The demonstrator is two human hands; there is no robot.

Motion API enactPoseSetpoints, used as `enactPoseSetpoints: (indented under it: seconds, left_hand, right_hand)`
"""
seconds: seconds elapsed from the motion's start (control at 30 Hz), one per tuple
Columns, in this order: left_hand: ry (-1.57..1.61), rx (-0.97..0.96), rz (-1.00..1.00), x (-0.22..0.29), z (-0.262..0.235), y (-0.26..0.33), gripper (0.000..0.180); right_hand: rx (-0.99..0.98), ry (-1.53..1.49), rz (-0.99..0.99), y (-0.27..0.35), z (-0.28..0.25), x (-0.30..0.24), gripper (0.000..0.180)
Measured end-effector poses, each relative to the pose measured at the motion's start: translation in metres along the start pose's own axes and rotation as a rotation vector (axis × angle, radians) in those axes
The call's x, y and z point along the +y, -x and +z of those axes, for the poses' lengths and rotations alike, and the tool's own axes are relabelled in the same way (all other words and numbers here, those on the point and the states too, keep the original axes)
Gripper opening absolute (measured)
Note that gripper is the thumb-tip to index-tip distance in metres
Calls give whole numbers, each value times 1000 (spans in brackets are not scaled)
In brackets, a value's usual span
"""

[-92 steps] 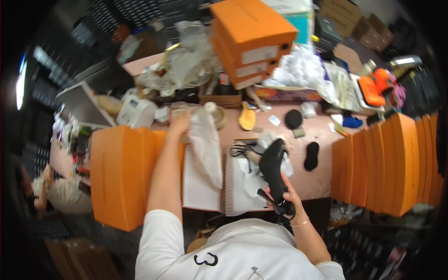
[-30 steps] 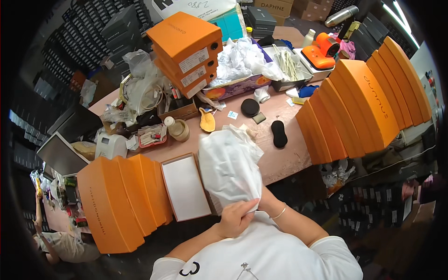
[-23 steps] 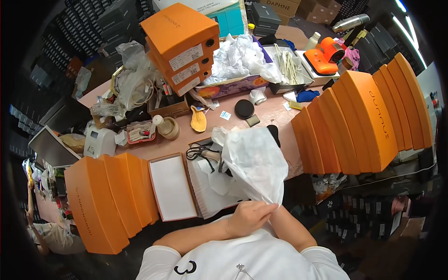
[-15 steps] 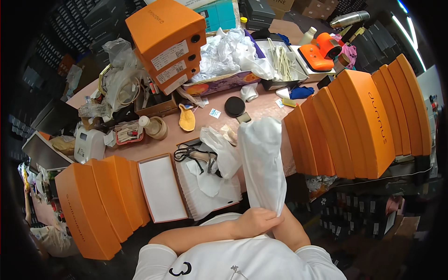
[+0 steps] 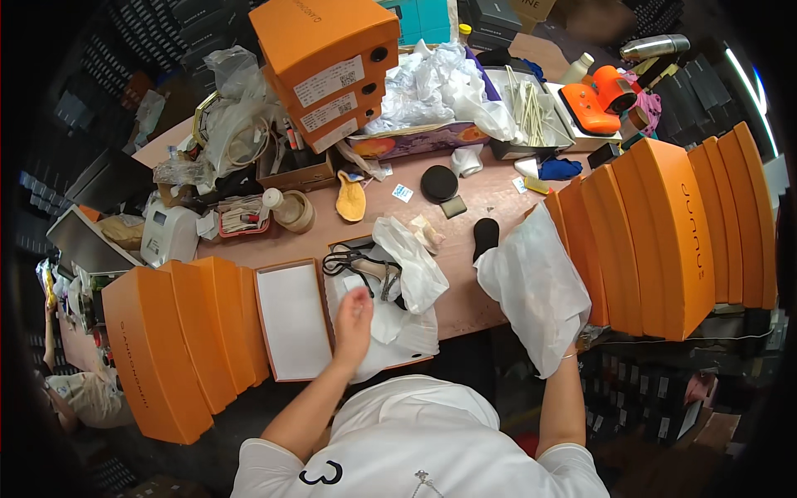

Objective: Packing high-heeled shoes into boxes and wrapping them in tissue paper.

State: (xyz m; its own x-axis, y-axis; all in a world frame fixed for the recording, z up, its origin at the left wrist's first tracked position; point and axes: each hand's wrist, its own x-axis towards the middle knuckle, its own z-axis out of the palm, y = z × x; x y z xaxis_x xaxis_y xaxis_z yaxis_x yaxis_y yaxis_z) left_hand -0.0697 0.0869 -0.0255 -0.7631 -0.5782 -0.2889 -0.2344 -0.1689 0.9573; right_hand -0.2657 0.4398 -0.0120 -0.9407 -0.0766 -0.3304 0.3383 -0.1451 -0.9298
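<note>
My left hand point(image 5: 354, 325), slightly blurred, is raised over the near left edge of an open shoebox point(image 5: 398, 358), with loosely bent fingers and nothing visible in them. In the box lie black strappy sandals point(image 5: 365, 264) with sparkling trim, and white tissue paper point(image 5: 413, 267) beside them. At the right, a crumpled white bag point(image 5: 535, 286) covers my right hand, so its fingers are hidden; only the wrist and forearm show below. From the bag's far left edge sticks out a black, rounded piece like a shoe sole point(image 5: 486, 237).
The white-lined box lid point(image 5: 292, 319) adjoins the shoebox. Orange shoeboxes stand in rows at left point(image 5: 183, 332) and right point(image 5: 656, 232), with a tall orange stack point(image 5: 324, 58) behind. Farther back are a bin of crumpled plastic point(image 5: 436, 87), a round black tin point(image 5: 439, 183) and an orange device point(image 5: 594, 104).
The white bag, upright and stretched over my right forearm before, now hangs crumpled to the right. My left hand has left its lower end and moved left over the shoebox. The black sole-like piece now shows.
</note>
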Motion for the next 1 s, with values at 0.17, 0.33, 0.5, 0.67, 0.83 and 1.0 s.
enactPoseSetpoints:
  seconds: [0.17, 0.33, 0.5, 0.67, 0.83, 1.0]
  left_hand:
    - [-809, -248, 835, 85, 16, -54, 37]
    - [-424, -787, 89, 89, 38, -60, 51]
    - [458, -811, -288, 37, 51, -3, 78]
    - [419, -400, -309, 51, 21, 2, 51]
    - [604, -72, 3, 88, -52, -49, 59]
    - [214, 226, 652, 179, -99, -41, 47]
  right_hand:
    - [119, 237, -1, -52, -40, 4, 44]
    - [142, 270, -4, -35, -35, 23, 45]
    - [-88, 30, 93, 39, 14, 52, 45]
    - [-660, -125, 76, 92, 59, 77, 45]
    - [-923, 686, -283, 154, 93, -28, 49]
    - [-527, 727, -331, 186, 54, 5, 49]
